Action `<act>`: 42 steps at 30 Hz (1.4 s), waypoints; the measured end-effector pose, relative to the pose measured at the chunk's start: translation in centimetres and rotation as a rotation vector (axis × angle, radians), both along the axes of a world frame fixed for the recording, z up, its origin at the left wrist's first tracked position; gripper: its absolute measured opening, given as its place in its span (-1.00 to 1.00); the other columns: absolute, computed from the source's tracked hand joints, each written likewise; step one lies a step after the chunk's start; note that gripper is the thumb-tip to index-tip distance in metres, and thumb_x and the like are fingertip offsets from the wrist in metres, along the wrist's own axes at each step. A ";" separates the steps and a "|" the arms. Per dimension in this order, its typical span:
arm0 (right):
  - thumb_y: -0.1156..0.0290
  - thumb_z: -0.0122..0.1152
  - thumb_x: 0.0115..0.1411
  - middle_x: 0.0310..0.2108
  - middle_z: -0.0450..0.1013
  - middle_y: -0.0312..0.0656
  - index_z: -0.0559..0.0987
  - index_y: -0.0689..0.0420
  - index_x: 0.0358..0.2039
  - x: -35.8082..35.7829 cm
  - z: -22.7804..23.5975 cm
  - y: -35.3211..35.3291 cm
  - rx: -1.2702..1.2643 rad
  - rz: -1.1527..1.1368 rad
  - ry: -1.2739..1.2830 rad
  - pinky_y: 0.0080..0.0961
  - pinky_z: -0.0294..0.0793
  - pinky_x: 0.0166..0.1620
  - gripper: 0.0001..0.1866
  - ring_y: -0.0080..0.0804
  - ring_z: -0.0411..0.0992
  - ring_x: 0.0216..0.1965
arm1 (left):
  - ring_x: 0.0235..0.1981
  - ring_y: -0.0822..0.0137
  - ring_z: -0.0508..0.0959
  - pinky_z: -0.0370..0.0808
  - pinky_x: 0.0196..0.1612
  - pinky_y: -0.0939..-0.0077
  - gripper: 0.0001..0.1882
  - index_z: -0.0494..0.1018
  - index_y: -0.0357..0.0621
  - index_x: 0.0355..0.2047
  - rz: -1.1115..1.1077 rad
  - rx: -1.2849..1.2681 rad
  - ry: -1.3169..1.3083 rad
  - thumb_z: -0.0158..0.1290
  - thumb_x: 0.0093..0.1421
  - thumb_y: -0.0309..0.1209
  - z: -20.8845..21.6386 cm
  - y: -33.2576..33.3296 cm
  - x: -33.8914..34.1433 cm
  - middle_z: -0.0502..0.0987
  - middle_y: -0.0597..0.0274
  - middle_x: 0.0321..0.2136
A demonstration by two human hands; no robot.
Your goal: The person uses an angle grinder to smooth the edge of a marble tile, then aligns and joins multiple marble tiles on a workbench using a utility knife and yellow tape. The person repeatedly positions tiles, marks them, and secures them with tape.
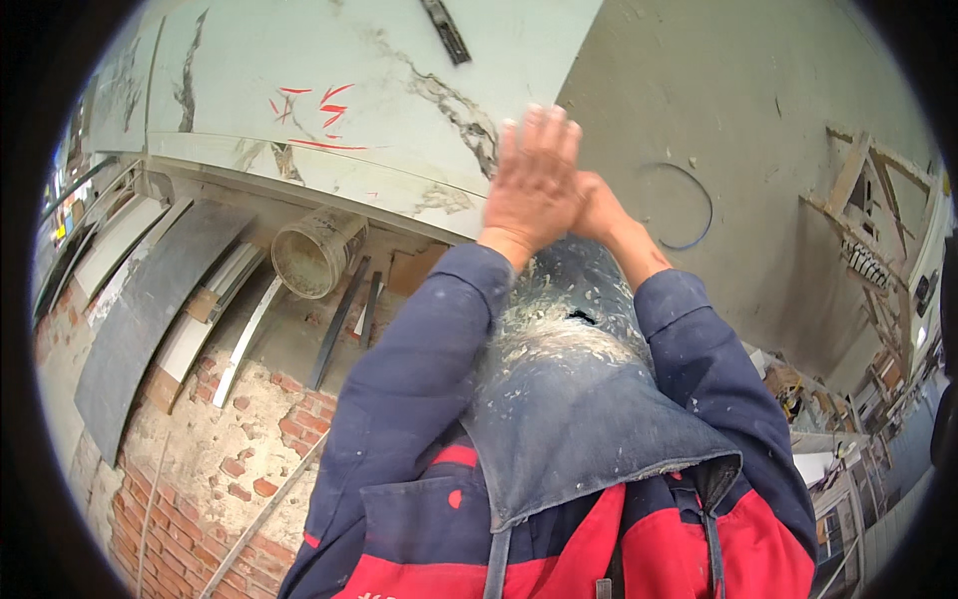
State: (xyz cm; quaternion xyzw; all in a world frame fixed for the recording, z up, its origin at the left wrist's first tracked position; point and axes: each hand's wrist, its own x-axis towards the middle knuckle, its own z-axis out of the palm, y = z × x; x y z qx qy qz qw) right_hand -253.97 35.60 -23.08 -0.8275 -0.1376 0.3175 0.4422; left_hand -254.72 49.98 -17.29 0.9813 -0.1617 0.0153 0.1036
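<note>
1. The left hand (534, 190) lies over the slab's near right corner in view, back upward, fingers straight and held together, pointing toward the slab.
2. The right hand (599, 210), just beyond that corner, meets the left and is partly hidden behind it; its finger pose, and whether anything sits between the hands, I cannot tell.
3. The white marble-look slab (349, 55), with dark veins, spreads behind and to the left of the hands.
4. On the slab are red marks (331, 108) and, toward its far side, a narrow black tool (446, 32).
5. On the near side of the slab, a denim apron (589, 429), torn and splashed with pale residue, covers a navy-and-red jacket (399, 399).
6. Just below the slab's near edge, a dirty plastic bucket (309, 258) shows its mouth; left of it lean long boards and a dark grey panel (150, 319), with patchy brickwork (180, 539) lower down.
7. Right of the slab, a thin cable loop (710, 215) lies on the grey floor (738, 110); a wooden frame (853, 170) stands farther right.
</note>
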 end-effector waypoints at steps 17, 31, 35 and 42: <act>0.34 0.27 0.24 -0.34 0.64 -0.15 0.68 0.21 -0.17 6.0 12.4 1.1 -0.181 -0.509 -0.139 -0.53 0.54 -0.16 -0.77 -0.48 0.58 -0.30 | 0.51 -0.06 -0.05 -0.16 0.48 -0.18 -0.09 0.03 -0.20 0.44 0.687 0.038 -0.171 -0.29 0.39 0.30 -1.8 27.7 4.7 0.04 -0.10 0.46; 0.16 0.30 0.22 -0.08 0.54 0.12 0.46 0.22 0.11 19.3 10.6 15.7 -0.537 -0.068 -0.533 -0.12 0.49 0.07 -0.45 0.04 0.52 -0.02 | 0.45 -0.07 0.11 0.05 0.41 -0.19 -0.21 0.15 -0.19 0.39 0.879 0.163 -0.357 -0.22 0.43 0.18 -2.9 30.1 5.1 0.16 -0.10 0.41; 0.23 0.28 0.14 -0.24 0.60 0.12 0.53 0.25 -0.02 20.7 11.5 14.4 -0.427 -0.014 -0.388 -0.15 0.51 0.02 -0.53 0.02 0.59 -0.14 | 0.49 -0.05 0.03 -0.06 0.46 -0.14 -0.18 0.18 -0.26 0.38 0.919 0.070 -0.185 -0.23 0.41 0.19 -1.5 16.1 0.9 0.11 -0.07 0.44; 0.42 0.17 0.16 -0.56 0.45 -0.20 0.51 0.29 -0.26 21.7 12.1 8.6 -0.073 0.298 0.205 -0.44 0.41 -0.55 -0.80 -0.46 0.41 -0.63 | 0.50 -0.11 -0.01 -0.11 0.47 -0.18 -0.16 0.15 -0.33 0.39 1.142 0.013 0.058 -0.16 0.39 0.15 1.0 -3.6 -5.1 0.07 -0.13 0.45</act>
